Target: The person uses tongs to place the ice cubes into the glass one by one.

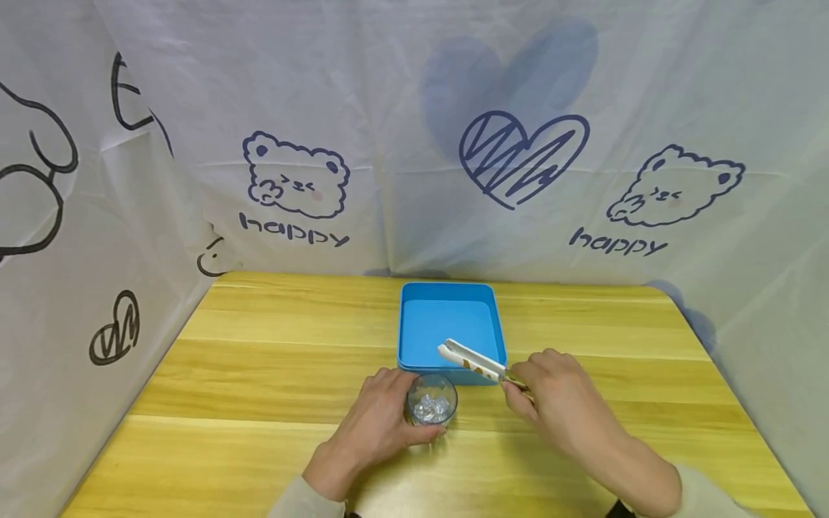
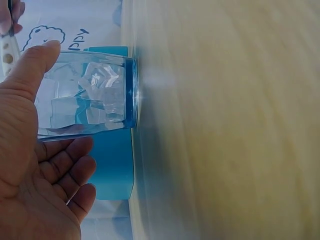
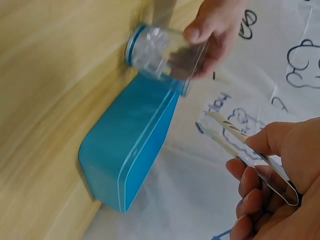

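A clear glass cup (image 1: 432, 400) with clear ice-like cubes (image 2: 102, 95) in its lower part stands upright on the table. My left hand (image 1: 378, 417) grips the cup round its upper side, with the thumb on the near side. In my right hand (image 1: 560, 396) is a pair of tongs (image 3: 227, 135), white with brown spots on the arms and metal toward the bend. The tongs' tips point left above the near edge of a blue square box (image 1: 447, 331). Something clear may lie between the tips, but I cannot tell.
The box sits open-topped just beyond the cup on a wood-grain table (image 1: 278, 352). A white cloth (image 1: 401, 208) with printed bears and hearts hangs behind the table and along its sides.
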